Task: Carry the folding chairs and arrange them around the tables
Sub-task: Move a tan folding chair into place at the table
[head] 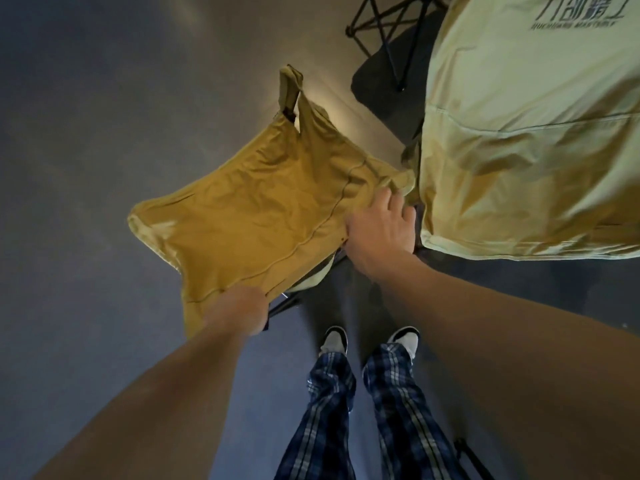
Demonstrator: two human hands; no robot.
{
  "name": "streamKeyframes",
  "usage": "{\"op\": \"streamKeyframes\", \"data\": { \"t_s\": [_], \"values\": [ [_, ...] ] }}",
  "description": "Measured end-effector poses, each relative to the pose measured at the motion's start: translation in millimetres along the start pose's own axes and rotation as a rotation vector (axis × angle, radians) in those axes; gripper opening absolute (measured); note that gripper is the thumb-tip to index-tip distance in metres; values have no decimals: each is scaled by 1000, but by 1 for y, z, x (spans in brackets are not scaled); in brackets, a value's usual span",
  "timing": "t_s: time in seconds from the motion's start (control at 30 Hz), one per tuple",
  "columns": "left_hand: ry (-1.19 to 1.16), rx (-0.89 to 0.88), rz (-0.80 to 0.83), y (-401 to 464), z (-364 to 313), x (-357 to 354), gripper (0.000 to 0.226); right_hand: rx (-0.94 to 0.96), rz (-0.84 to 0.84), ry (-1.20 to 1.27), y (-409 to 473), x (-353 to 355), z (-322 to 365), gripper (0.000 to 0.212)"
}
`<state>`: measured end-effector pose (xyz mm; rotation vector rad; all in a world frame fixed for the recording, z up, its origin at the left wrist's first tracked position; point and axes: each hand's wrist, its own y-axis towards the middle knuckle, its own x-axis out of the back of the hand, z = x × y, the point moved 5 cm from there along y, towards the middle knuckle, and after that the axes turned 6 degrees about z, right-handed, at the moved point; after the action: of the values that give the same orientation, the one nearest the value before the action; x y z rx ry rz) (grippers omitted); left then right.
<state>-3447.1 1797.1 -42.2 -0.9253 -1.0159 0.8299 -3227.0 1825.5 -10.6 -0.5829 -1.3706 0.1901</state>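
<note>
Both hands, left (239, 311) and right (379, 228), grip the mustard chair (263, 206) mid-frame. A pale chair (526, 143) stands upper right; no desk shows, so placing looks unfinished.

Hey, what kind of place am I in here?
Probably an indoor event or display space: a smooth grey floor, a mustard folding chair gripped by both hands, and a pale printed fabric cover beside it.

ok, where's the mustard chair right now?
Head view, centre-left: the mustard folding chair is held by its fabric edge in both hands, left hand and right hand, just left of the pale green chair.
</note>
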Motion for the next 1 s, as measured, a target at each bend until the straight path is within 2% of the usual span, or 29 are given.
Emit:
{"op": "streamKeyframes", "data": {
  "t_s": [0.1, 0.17, 0.33, 0.4, 0.53, 0.73, 0.83, 0.93, 1.0],
  "values": [
    [77, -18, 101, 2, 19, -22, 24, 65, -47, -145, 0, -1, 13, 41],
    [57, -37, 117, 4, 25, -36, 27, 115, 3, -265, 8, -4, 13, 50],
    [12, -111, 226, 2, 25, -56, 24, 149, 216, -342, 6, -11, 14, 35],
    [85, -115, 276, 1, 25, -60, 20, 151, 252, -334, -5, -14, 13, 33],
    [301, -146, 345, -14, 20, -64, 28, 79, 344, -262, -33, -34, -7, 38],
    [440, -176, 376, -27, 4, -89, 30, -25, 421, -275, -84, -70, -40, 38],
    [471, -146, 333, -29, -7, -110, 21, -50, 421, -223, -121, -89, -63, 35],
    [522, -153, 246, -39, -15, -130, 27, -101, 413, -126, -166, -113, -82, 30],
    [611, -169, 250, -58, -27, -148, 29, -133, 436, -57, -205, -130, -95, 25]
  ]
}}
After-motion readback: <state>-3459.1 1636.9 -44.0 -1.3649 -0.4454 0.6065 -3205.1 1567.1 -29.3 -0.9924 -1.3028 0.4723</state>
